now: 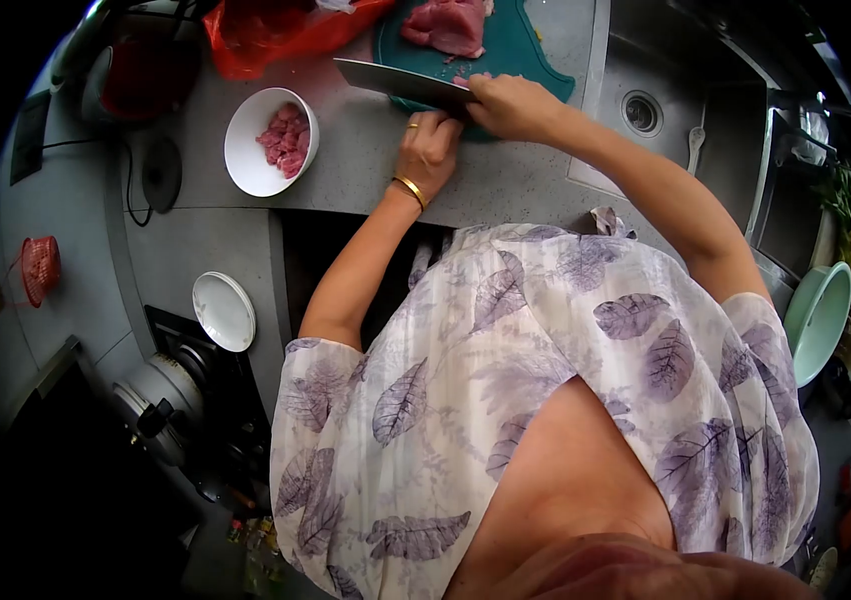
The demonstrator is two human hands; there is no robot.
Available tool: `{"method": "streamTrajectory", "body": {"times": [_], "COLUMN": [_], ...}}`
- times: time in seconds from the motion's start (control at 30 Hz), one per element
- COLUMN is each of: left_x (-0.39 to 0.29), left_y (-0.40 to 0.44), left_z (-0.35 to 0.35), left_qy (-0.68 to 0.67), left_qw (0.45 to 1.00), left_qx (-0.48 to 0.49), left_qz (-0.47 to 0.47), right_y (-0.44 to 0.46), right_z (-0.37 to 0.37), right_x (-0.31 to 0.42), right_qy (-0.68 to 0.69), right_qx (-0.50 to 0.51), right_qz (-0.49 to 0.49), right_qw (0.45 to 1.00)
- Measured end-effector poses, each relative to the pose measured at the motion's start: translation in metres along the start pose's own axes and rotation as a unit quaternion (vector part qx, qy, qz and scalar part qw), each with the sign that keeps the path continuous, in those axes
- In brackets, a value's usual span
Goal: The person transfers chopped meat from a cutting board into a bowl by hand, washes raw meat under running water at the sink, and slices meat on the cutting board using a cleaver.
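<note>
My right hand (513, 107) is closed round the handle of a broad kitchen knife (395, 83), its blade pointing left over the near edge of a teal cutting board (530, 60). Close beside it, my left hand (430, 152) has its fingers curled at the board's front edge, under the blade. What those fingertips press or hold is hidden. A large piece of raw meat (450, 25) lies on the board beyond the knife, with small scraps near it. To the left, a white bowl (240, 150) contains cut pieces of meat (285, 142).
A red plastic bag (265, 40) lies behind the bowl. The sink (685, 60) is to the right, with a white spoon (695, 150) in it. A green basin (815, 325) stands at the right edge. Plates (223, 312) and a pot (160, 395) are on the left.
</note>
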State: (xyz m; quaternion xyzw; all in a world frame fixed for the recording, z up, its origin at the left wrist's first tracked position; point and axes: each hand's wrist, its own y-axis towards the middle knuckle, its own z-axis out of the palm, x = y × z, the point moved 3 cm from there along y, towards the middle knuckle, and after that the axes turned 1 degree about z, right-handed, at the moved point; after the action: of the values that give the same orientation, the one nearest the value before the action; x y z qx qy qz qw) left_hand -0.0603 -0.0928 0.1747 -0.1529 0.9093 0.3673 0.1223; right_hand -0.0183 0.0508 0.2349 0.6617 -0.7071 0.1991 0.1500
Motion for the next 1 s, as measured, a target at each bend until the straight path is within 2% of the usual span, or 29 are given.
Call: {"method": "streamTrajectory", "body": {"times": [0.1, 0.13, 0.2, 0.27, 0.37, 0.5, 0.6, 0.7, 0.8, 0.9, 1.0], "left_x": [-0.001, -0.001, 0.002, 0.003, 0.006, 0.021, -0.004, -0.012, 0.002, 0.0, 0.005], "left_y": [0.004, 0.008, 0.017, 0.027, 0.038, 0.044, 0.067, 0.068, 0.054, 0.048, 0.039], "left_z": [0.0, 0.001, 0.013, 0.026, 0.03, 0.024, 0.009, 0.023, 0.037, 0.037, 0.038], "left_qy": [0.002, -0.005, -0.035, -0.078, 0.013, -0.066, -0.033, -0.015, -0.041, -0.029, -0.041], "left_qw": [0.999, 0.999, 0.996, 0.987, 0.987, 0.989, 0.982, 0.968, 0.95, 0.955, 0.975], "left_qx": [0.022, 0.017, 0.018, 0.03, 0.091, 0.13, 0.142, 0.167, 0.264, 0.266, 0.17], "left_qz": [0.032, 0.043, 0.084, 0.139, 0.135, 0.005, 0.123, 0.184, 0.163, 0.129, 0.134], "right_y": [-0.007, -0.008, -0.009, -0.013, -0.024, -0.044, -0.055, -0.059, -0.058, -0.059, -0.062], "right_z": [-0.024, -0.03, -0.039, -0.054, -0.066, -0.08, -0.083, -0.084, -0.078, -0.078, -0.078], "right_x": [-0.002, -0.004, -0.013, -0.015, -0.022, -0.029, -0.039, -0.043, -0.041, -0.034, -0.03], "right_qy": [0.008, -0.033, -0.016, -0.027, -0.031, -0.02, -0.021, -0.022, -0.013, -0.024, -0.048], "right_qx": [0.028, -0.016, -0.068, -0.069, -0.072, -0.121, -0.113, -0.125, -0.113, -0.144, -0.16], "right_qz": [0.002, -0.023, -0.063, -0.055, -0.039, -0.048, -0.015, -0.025, 0.001, -0.035, -0.073], "right_qw": [1.0, 0.999, 0.996, 0.996, 0.996, 0.991, 0.993, 0.992, 0.993, 0.989, 0.983]}}
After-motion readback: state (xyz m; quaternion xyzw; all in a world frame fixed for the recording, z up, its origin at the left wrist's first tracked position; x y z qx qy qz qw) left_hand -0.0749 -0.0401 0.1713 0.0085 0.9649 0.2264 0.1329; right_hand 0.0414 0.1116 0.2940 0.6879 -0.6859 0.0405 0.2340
